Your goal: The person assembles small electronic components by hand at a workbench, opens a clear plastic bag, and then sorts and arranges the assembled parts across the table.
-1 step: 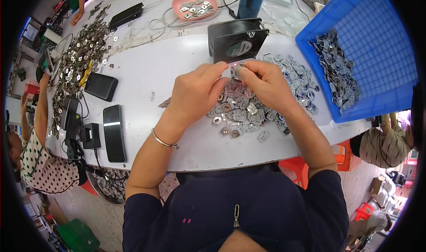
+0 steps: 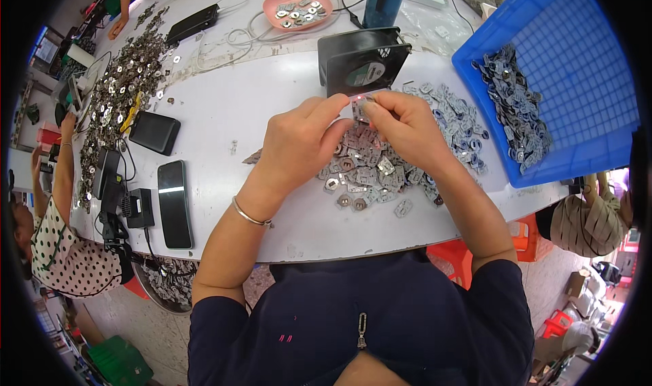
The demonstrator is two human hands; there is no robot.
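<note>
My right hand (image 2: 411, 126) pinches a small flat grey metal part (image 2: 360, 109) between thumb and fingers, just in front of the black fan. A pinkish-red glow falls on that part. My left hand (image 2: 302, 138) is closed, its fingers curled and their tips up against the part's left side. Whatever its fingertips hold is hidden. Beneath both hands spreads a loose pile of similar metal parts (image 2: 387, 172), with several round pieces at its near edge.
Behind my hands stands a square black fan (image 2: 360, 63). A blue crate (image 2: 516, 175) with metal parts rises at the right. To the left lie a phone (image 2: 175, 206), a black box (image 2: 155, 133) and heaped parts (image 2: 112, 107). Farther back are a pink dish (image 2: 270, 9) and a bottle (image 2: 385, 4).
</note>
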